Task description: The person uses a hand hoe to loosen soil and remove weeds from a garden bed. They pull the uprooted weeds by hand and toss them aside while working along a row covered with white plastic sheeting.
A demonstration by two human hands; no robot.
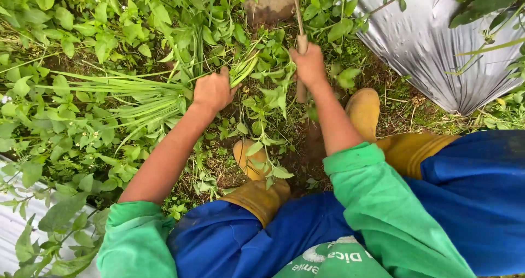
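Two hands out front, both arms stretched down and away from rolled green sleeves. The left hand [212, 90] is fisted tight around a bunch of long green grass blades and leafy weeds [147, 100], knuckles up, the blades fanning out to the left. The right hand [309, 65] is clamped around the pale wooden handle of a small hoe with a rusty brown blade [272, 6], the blade lying flat among leaves ahead. Silver plastic mulch sheeting [432, 48] borders the right; weeds crowd the left. Bare dark soil [298, 157] shows between yellow rubber boots [363, 109].
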